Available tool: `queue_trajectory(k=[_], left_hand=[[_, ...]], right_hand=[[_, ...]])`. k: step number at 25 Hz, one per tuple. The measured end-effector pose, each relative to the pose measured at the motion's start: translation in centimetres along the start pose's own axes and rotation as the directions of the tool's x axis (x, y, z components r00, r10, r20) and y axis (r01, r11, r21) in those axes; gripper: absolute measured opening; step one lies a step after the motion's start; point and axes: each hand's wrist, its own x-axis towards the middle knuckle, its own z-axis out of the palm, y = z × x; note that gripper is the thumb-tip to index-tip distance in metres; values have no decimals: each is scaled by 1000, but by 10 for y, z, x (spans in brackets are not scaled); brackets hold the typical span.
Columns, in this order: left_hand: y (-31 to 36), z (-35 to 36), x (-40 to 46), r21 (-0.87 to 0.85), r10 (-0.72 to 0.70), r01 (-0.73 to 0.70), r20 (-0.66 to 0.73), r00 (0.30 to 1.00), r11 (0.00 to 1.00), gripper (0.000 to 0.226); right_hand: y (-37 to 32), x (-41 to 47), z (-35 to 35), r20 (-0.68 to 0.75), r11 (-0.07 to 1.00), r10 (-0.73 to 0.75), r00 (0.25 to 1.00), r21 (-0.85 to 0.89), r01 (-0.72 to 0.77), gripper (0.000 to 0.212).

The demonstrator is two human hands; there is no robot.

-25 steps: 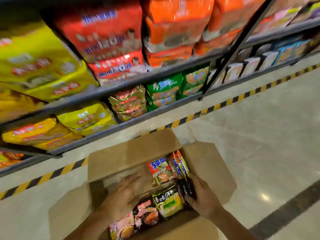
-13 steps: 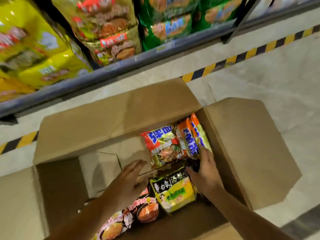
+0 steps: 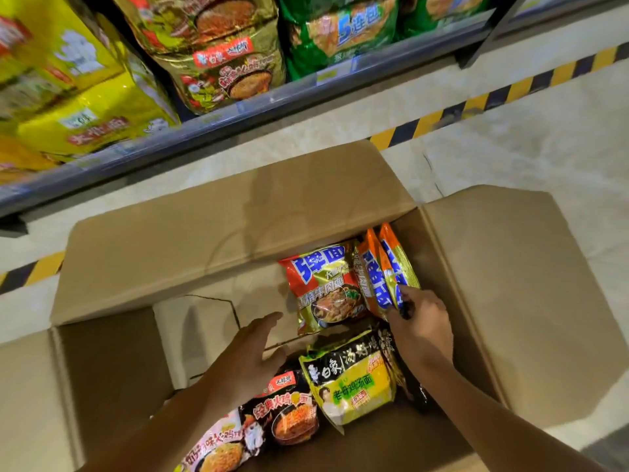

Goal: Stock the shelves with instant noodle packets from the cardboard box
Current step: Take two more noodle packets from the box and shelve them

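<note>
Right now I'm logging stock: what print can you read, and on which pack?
"5连包": green pack on the shelf.
"弹面": red packet in the box.
"白象", "汤好喝", "老母鸡汤面": yellow packet.
"经典火鸡面": black packet.
Yellow shelf packs, shelf tags: too blurred.

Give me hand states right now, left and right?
Left hand: open, fingers straight, holding nothing.
Right hand: fingers curled on the upright orange packets in the cardboard box.
</note>
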Motion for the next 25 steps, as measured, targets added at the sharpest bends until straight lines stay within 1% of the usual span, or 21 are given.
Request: queue_trajectory(k=[3, 5, 7, 8, 10, 11, 12, 13, 14, 15, 16, 17, 18, 19, 21, 24, 25], left_hand=[[13, 9, 34, -150, -119, 120, 19, 993, 981, 73], [23, 16, 57, -239, -202, 211, 62, 977, 948, 85], [34, 22, 74, -327, -229, 241, 76, 971, 914, 83], [36, 26, 81, -374, -244, 250, 64, 968, 893, 80], [40, 35, 90, -439, -297, 259, -19, 955, 860, 81], [41, 37, 92, -470, -329, 258, -74, 941, 844, 88], [37, 40, 94, -503, -373, 275, -103, 922, 819, 98], [36, 41, 94, -532, -416, 302, -104, 904, 791, 108], [33, 42, 95, -543, -451, 338, -86, 888, 769, 111], [32, 44, 95, -537, -473, 369, -65, 878, 759, 105], [32, 45, 95, -518, -498, 401, -56, 865, 755, 87], [35, 43, 93, -504, -503, 407, -64, 862, 762, 63], [36, 42, 92, -503, -505, 404, -75, 860, 764, 46], [36, 41, 90, -498, -497, 391, -96, 862, 774, 39], [38, 40, 87, -508, -451, 341, -106, 886, 791, 42], [44, 37, 74, -636, -391, 238, -110, 914, 734, 37], [45, 37, 67, -622, -369, 205, -145, 918, 755, 38]], right_hand=[[10, -1, 4, -5, 984, -73, 997, 160, 73, 36], [15, -3, 8, 15, 967, -49, 999, 252, 43, 35], [23, -4, 18, 58, 951, -22, 998, 308, 3, 35], [26, -5, 23, 76, 951, -18, 997, 308, -6, 38], [30, -4, 30, 111, 958, -8, 994, 286, -24, 58], [31, -2, 33, 115, 964, 11, 993, 263, -41, 67], [30, 1, 35, 104, 971, 31, 994, 231, -55, 71], [28, 3, 37, 84, 977, 42, 996, 203, -58, 68], [27, 5, 39, 54, 984, 39, 998, 170, -48, 59], [25, 7, 39, 23, 989, 31, 999, 147, -34, 49], [24, 7, 38, -3, 990, 26, 1000, 140, -26, 41], [23, 7, 36, -24, 988, 28, 999, 149, -25, 37], [21, 5, 32, -37, 984, 39, 999, 175, -32, 35], [19, 2, 27, -47, 978, 46, 998, 205, -35, 35], [14, -7, 17, -52, 961, 54, 997, 274, -38, 42], [1, -23, 2, -104, 921, 46, 993, 390, -2, 41], [-1, -27, -3, -126, 895, 54, 991, 447, 8, 44]])
